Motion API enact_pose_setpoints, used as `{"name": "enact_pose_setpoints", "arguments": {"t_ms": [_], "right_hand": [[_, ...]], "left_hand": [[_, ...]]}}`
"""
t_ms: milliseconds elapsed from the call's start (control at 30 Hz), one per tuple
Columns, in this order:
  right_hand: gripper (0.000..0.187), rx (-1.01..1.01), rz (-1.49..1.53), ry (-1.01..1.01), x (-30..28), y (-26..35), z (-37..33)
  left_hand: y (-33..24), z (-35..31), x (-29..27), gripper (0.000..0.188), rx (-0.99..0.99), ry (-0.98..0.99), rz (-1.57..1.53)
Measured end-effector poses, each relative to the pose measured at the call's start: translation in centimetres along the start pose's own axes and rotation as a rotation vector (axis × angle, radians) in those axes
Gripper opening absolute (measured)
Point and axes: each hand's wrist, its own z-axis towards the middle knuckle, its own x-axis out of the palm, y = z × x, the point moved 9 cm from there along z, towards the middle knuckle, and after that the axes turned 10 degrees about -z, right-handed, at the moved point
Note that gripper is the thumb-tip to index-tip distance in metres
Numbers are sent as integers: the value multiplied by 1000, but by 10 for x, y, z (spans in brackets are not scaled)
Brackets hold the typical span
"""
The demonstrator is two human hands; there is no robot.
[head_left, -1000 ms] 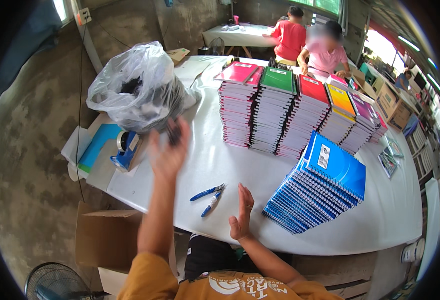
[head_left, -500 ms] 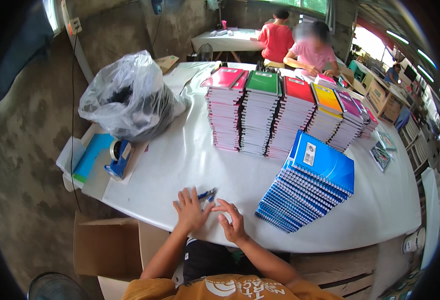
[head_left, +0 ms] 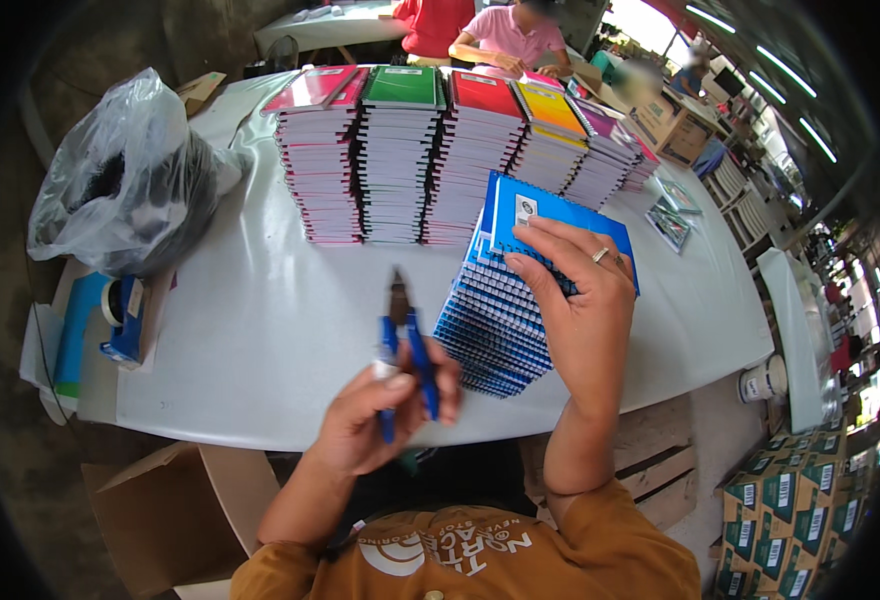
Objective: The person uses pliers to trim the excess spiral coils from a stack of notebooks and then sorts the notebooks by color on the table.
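Your left fingers (head_left: 378, 393) hold blue-handled pliers (head_left: 421, 360) | your right fingers (head_left: 572, 250), slightly parted, touch the stacked blue spiral notebooks (head_left: 500, 310)

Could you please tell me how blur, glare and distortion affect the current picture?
Head view: the pliers in the left hand look blurred, the blue notebooks fairly sharp; head view: ceiling tubes glare at upper right; head view: the white tabletop's edge bows, the picture's corners dark.

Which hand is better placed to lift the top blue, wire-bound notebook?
Probably the right: the right hand already lies over the blue, wire-bound notebook, while the left hand is occupied with blue-handled pliers.
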Motion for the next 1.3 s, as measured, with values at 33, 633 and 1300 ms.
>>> {"name": "enact_pose_setpoints", "arguments": {"t_ms": [33,633,1300], "right_hand": [[18,2,3,-7,0,-1,0],[10,65,-57,-22,7,0,7],[29,-50,-2,132,3,6,6]], "left_hand": [[10,6,16,44,-60,85,-128],[25,24,-8,62,-63,-74,145],[24,17,-6,57,-136,-174,445]]}}
